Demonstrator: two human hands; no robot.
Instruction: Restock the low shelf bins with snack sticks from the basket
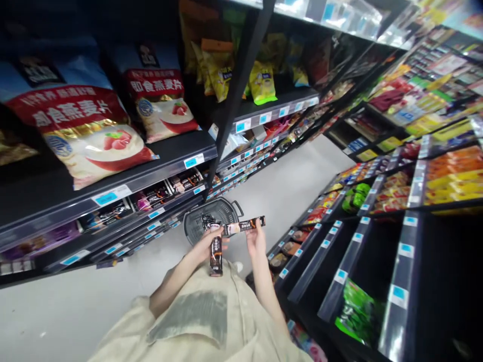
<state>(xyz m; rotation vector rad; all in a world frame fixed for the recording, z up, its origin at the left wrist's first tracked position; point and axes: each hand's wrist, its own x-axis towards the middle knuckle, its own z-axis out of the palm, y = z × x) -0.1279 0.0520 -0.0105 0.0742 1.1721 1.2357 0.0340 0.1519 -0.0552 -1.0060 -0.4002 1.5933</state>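
I stand in a shop aisle, looking down at my hands. My left hand [208, 243] is closed around a long dark snack pack [216, 256] that hangs upright from it. My right hand [255, 240] pinches a second dark pack [244, 225] held level, its left end close to the top of the first pack. Both packs are over a dark plastic shopping basket [196, 229] that stands on the pale floor just beyond my hands. A few small dark packs lie inside the basket.
Dark shelving lines both sides of the aisle. Large oatmeal bags [90, 136] and yellow snack bags [261, 83] fill the left shelves. Green packets [354, 311] and orange and yellow goods [453, 173] sit on the right. The pale floor [290, 186] runs ahead.
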